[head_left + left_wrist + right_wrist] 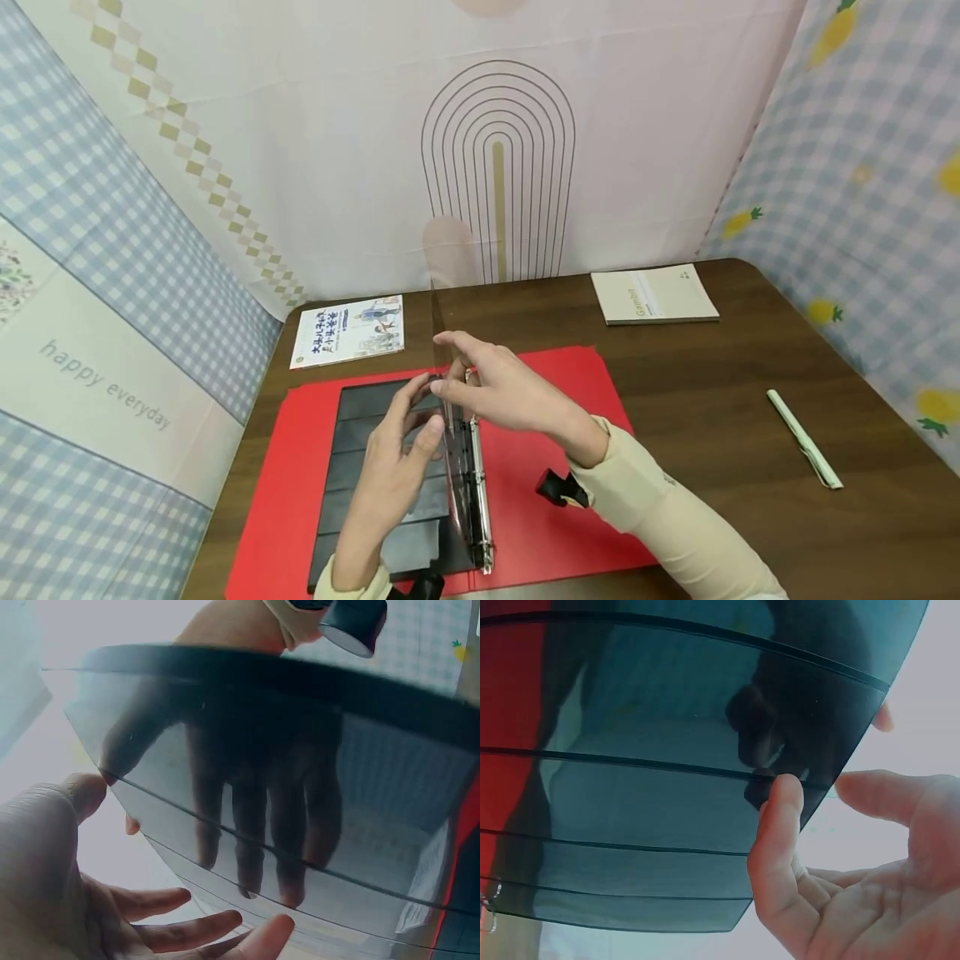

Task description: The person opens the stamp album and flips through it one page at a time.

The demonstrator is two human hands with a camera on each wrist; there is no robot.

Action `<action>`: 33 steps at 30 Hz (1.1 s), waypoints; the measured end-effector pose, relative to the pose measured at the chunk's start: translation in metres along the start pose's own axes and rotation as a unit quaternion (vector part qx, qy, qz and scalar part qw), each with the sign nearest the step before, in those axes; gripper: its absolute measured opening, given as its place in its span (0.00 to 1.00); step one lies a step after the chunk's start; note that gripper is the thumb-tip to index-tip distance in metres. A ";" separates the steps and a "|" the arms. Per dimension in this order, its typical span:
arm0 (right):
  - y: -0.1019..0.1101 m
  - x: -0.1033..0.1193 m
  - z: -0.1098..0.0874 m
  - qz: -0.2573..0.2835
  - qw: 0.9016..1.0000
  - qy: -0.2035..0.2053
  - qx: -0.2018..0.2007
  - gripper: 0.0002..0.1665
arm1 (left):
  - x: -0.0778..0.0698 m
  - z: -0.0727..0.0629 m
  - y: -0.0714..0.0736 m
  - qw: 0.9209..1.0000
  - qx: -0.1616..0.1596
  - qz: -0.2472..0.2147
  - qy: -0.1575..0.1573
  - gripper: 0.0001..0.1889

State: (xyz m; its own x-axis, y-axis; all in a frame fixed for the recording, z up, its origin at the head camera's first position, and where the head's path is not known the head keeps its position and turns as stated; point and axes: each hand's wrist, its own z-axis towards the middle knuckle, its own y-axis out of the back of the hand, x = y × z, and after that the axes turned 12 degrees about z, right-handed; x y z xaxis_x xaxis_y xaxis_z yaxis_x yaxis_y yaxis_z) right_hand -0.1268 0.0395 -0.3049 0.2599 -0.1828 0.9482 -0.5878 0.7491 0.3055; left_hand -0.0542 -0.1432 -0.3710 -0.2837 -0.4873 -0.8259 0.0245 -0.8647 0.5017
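A dark, see-through pocket page (656, 799) stands upright from the rings of an open red ring binder (558, 479), almost edge-on in the head view. My right hand (498, 385) pinches its free edge; in the right wrist view one finger lies over the face and the thumb (877, 793) meets the edge. On the page's left side is my left hand (397, 467), its fingers loosely spread and its thumb tip (90, 793) at the page's edge in the left wrist view. More black pocket pages (356, 467) lie flat on the binder's left side.
Behind the binder, a picture booklet (347, 332) lies at the left and a pale notebook (654, 294) at the right. A light green pen (804, 437) rests on the right part of the brown table (720, 517). Patterned cloths hang around the table.
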 end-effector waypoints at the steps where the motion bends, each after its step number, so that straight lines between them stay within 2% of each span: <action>1: 0.000 -0.001 -0.001 -0.002 1.000 0.000 -0.001 0.34 | 0.000 -0.001 0.000 1.000 -0.003 -0.007 0.001 0.29; 9: 0.008 -0.010 -0.009 0.008 1.000 -0.022 -0.008 0.32 | -0.002 -0.009 0.012 0.998 -0.064 -0.026 0.016 0.23; 13: 0.017 -0.014 -0.015 0.000 1.000 -0.012 -0.008 0.30 | 0.001 -0.014 0.020 0.995 -0.090 -0.029 0.021 0.20; 20: 0.032 -0.020 -0.024 -0.031 0.999 0.016 -0.024 0.27 | 0.013 -0.025 0.039 0.984 -0.154 -0.032 0.085 0.15; 28: 0.042 -0.029 -0.026 -0.105 0.991 0.060 -0.061 0.24 | 0.032 -0.035 0.061 0.974 -0.157 -0.011 0.165 0.15; 33: 0.045 -0.035 -0.026 -0.146 0.982 0.090 -0.074 0.25 | 0.048 -0.046 0.073 0.973 -0.147 0.019 0.179 0.16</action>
State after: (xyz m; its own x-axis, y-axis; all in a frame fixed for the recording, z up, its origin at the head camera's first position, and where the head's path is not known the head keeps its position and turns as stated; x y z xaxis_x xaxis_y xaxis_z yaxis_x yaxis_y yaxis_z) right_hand -0.1423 0.0965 -0.3262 0.5394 -0.2988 0.7872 -0.3531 0.7684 0.5337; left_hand -0.0220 -0.2357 -0.3858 0.0737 -0.4845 -0.8717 0.3162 -0.8176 0.4811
